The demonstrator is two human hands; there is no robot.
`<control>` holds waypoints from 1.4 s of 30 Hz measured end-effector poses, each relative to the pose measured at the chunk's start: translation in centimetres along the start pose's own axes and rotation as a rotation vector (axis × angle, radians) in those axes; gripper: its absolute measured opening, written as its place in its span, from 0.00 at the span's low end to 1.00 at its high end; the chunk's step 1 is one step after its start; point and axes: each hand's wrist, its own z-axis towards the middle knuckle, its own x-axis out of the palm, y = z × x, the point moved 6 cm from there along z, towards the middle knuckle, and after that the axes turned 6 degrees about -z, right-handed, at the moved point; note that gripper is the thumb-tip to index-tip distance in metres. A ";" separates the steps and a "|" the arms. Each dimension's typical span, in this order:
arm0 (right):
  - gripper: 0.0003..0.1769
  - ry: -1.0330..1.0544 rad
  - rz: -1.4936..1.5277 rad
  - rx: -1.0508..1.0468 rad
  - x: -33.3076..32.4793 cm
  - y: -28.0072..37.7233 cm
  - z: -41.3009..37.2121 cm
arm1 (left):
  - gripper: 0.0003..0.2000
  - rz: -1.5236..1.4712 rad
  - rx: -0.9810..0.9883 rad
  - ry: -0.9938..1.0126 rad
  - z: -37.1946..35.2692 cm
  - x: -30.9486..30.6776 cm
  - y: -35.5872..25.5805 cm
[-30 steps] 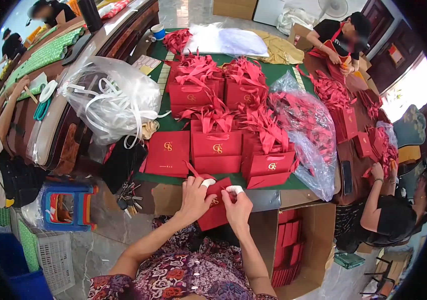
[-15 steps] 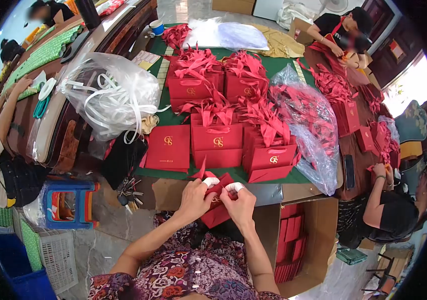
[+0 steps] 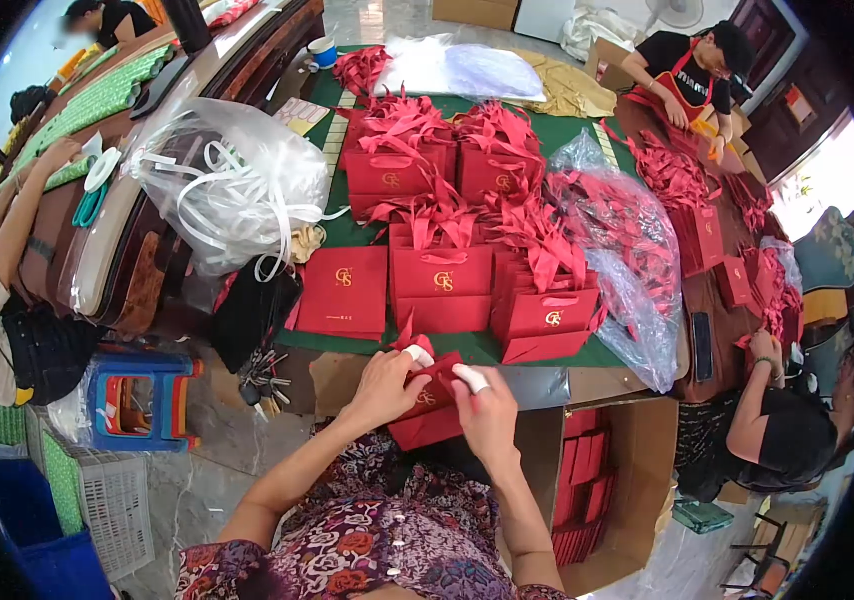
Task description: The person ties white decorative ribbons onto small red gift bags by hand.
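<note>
A small red paper gift bag [image 3: 429, 428] with a gold logo is held in front of my body, at the table's near edge. My left hand [image 3: 385, 388] is closed on its upper left side, and a red ribbon [image 3: 406, 328] sticks up beside the white-taped finger. At the bag's upper right edge, my right hand [image 3: 488, 412] pinches with taped fingers; the exact grip is partly hidden. Just beyond stand rows of finished-looking red bags [image 3: 441, 285] with ribbon handles. A flat red bag [image 3: 343, 290] lies to their left.
A clear bag of white ribbon [image 3: 237, 190] sits left, and a plastic bag of red ribbons [image 3: 622, 235] right. Below the table's right side, an open carton [image 3: 637, 500] contains red bags. Blue stools [image 3: 127, 400] stand left. Co-workers [image 3: 692, 75] sit around nearby tables.
My right hand has shifted slightly right and its taped fingers have straightened. The bag now sits more level, with more of its front showing. The view has moved a little.
</note>
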 end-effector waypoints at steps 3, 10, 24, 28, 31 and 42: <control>0.07 -0.041 0.077 -0.028 -1.0 -0.4 1.5 | 0.10 0.029 0.000 0.010 -0.2 0.3 -0.5; 0.08 0.386 0.017 -0.099 1.1 -2.2 2.4 | 0.09 0.290 0.344 -0.004 -1.5 0.9 -3.3; 0.06 0.523 0.499 0.289 4.1 -5.0 0.6 | 0.08 0.205 0.408 -0.067 -2.1 0.0 -4.2; 0.07 0.186 0.622 0.424 3.2 -5.3 0.9 | 0.09 0.135 0.345 -0.001 -2.3 0.1 -4.1; 0.07 -0.033 0.434 0.400 0.7 -5.2 1.3 | 0.09 0.103 0.323 0.009 -2.4 -0.2 -4.1; 0.11 0.329 -0.043 0.100 -1.3 -3.8 -3.3 | 0.08 0.097 0.204 -0.136 0.6 -0.3 -2.1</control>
